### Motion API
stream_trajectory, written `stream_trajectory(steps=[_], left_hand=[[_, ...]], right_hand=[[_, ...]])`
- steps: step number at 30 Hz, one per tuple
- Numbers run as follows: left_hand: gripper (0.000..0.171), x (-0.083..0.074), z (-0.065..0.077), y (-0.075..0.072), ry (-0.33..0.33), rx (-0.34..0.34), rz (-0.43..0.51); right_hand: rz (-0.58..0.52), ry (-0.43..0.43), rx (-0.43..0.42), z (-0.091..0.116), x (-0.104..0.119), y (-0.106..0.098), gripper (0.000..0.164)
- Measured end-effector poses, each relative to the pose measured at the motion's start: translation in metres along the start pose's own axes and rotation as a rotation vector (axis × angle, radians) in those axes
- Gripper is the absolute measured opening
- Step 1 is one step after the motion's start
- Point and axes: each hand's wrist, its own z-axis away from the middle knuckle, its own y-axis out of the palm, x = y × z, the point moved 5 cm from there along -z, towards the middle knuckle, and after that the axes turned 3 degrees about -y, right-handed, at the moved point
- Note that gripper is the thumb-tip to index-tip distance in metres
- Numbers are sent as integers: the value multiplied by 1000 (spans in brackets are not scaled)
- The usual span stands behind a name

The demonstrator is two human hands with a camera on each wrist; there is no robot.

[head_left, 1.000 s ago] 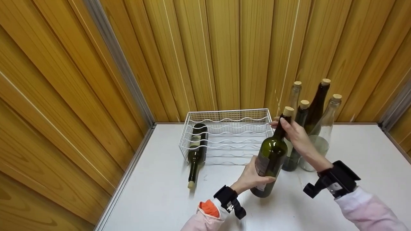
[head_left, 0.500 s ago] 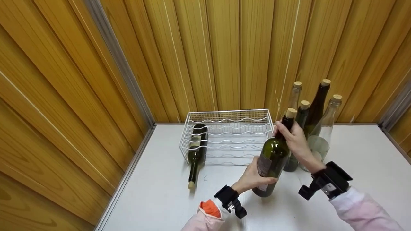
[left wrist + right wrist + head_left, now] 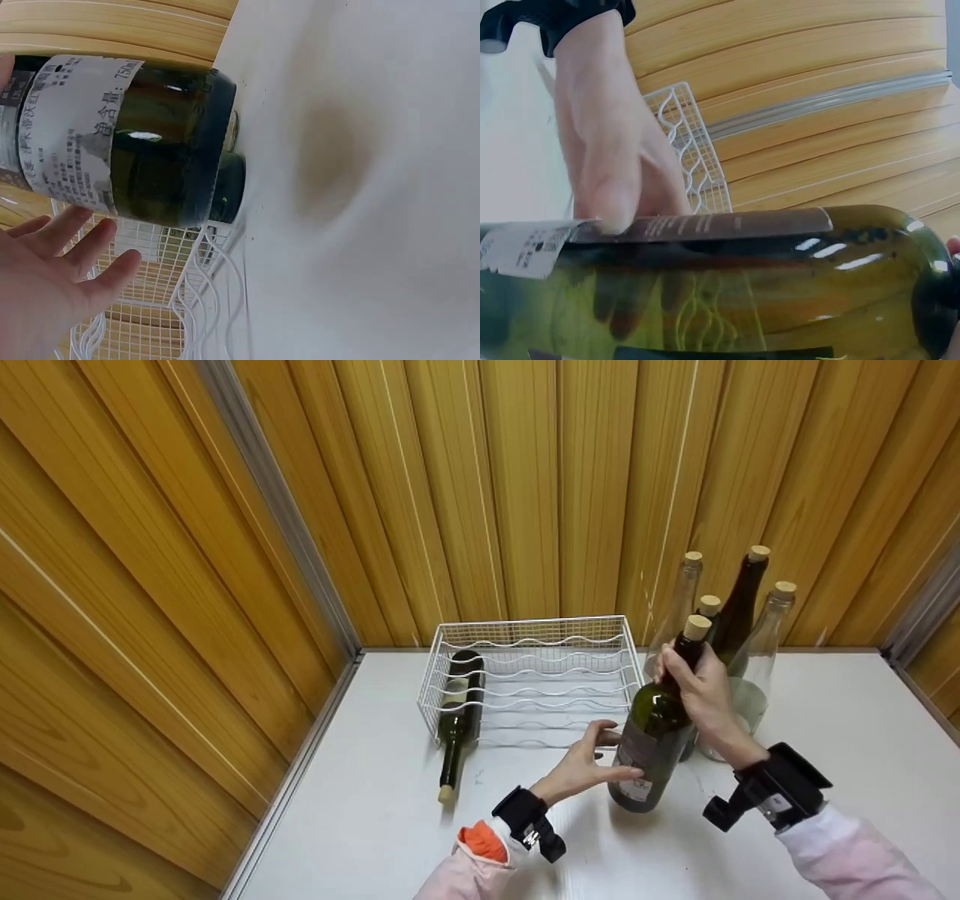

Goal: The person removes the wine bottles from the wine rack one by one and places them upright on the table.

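My right hand [image 3: 705, 690] grips the neck of a dark green corked wine bottle [image 3: 656, 746], fingers and thumb wrapped just below the cork. The bottle leans slightly, neck toward the back right, its base close over the white table. My left hand [image 3: 581, 765] is spread beside the lower body, thumb across the front near the label and the other fingers on the rack side. In the left wrist view, those fingers [image 3: 112, 274] stand loosely extended next to the white label [image 3: 75, 131]. Seen through the right wrist camera, the bottle's glass [image 3: 870, 277] spans the foreground.
A white wire rack [image 3: 532, 621] with wavy bars stands at the back of the table [image 3: 360, 810]. Another dark corked bottle [image 3: 452, 742] lies in its left slot, neck forward. Several corked bottles, including a clear one [image 3: 761, 652], stand behind my right hand. Wood-patterned walls [image 3: 517, 495] enclose the table.
The bottle has shifted right and its neck has moved forward in my right hand. My left hand has loosened from its body, fingers spreading away from the glass.
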Motion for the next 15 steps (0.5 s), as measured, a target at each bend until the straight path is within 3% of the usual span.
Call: stream_trajectory(steps=[7,15], left_hand=[[59,5,3,-9,54,-13,-59],[41,7,5,-23,79,-94,-48]], right_hand=[[-42,-56,-47,1,4,-16,11],[-77,-72,-204,1,7,-48,21]])
